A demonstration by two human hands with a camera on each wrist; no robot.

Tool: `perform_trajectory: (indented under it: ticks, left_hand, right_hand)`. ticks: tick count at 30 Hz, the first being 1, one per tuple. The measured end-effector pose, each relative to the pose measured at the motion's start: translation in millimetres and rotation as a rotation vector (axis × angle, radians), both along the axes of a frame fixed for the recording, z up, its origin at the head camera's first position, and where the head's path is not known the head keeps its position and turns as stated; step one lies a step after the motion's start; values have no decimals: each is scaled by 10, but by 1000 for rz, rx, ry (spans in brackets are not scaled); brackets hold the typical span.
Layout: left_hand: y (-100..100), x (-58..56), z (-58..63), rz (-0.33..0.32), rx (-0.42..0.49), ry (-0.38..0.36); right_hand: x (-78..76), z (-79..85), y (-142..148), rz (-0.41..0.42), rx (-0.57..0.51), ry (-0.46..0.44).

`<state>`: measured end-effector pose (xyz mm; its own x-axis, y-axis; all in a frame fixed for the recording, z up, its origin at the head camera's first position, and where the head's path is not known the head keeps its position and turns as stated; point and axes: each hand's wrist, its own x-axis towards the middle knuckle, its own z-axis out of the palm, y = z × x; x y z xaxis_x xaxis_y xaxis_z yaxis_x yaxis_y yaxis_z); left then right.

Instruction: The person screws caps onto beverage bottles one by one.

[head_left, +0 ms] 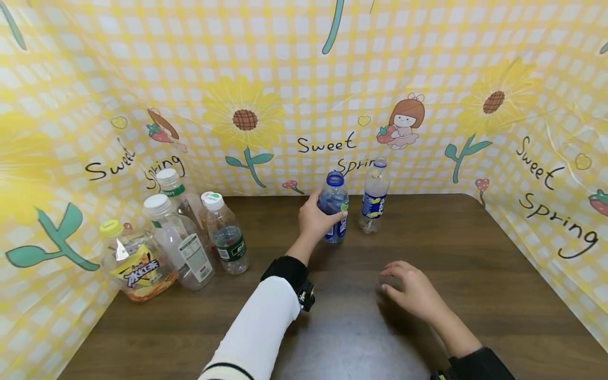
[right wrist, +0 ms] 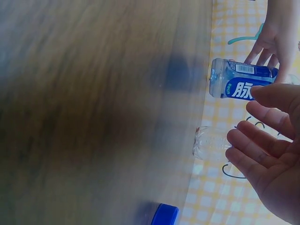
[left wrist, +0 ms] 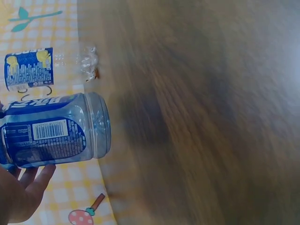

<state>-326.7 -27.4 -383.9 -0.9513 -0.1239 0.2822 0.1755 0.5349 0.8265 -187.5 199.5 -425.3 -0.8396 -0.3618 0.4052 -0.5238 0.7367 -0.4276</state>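
Observation:
My left hand [head_left: 317,219] grips a wide blue-tinted drink bottle [head_left: 339,203] with a blue top, fingers and thumb round its body. In the left wrist view, the same bottle [left wrist: 56,129] shows its blue label and barcode, with fingertips underneath. Just to its right stands a slimmer clear bottle [head_left: 375,206] with a blue label printed with lemons. My right hand [head_left: 413,290] hovers over the table in front of the bottles, fingers loosely bent and holding nothing. Seen from the right wrist, the palm [right wrist: 276,159] partly covers the clear bottle [right wrist: 211,143].
At the left stand several clear containers: a yellow-capped jar [head_left: 138,264], a white-capped bottle [head_left: 185,248], another behind it [head_left: 182,198], and a green-labelled bottle [head_left: 228,237]. A checked cloth [head_left: 304,79] backs the brown table [head_left: 342,338]. A cut-off blue object [right wrist: 165,214] shows at the right wrist view's bottom.

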Motion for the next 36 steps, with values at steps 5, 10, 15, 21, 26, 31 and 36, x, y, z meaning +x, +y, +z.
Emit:
perform_trajectory:
  ticks: [5,10,15,21,26,31,36]
  left_hand:
    - [-68,142,-8,-54,-15,30]
    - [-161,302,-25,-86,-46,42]
    - [-221,448,-37,-148,-23,37]
    - [-256,609,-41,-217,-8,60]
    - [-262,739,-37,-244,-27,83]
    - [-269,864,-19,-271,-38,109]
    - [-306,1025,32,-314,-18,117]
  right_hand:
    - [26,-16,24,3,11,19]
    - [55,-4,45,16,16,38]
    - [80,-9,84,19,19,65]
    - [99,-19,115,27,21,66]
    - [115,-5,127,29,32,71]
    - [140,15,138,31,33,59]
    - [159,32,160,36,46,67]
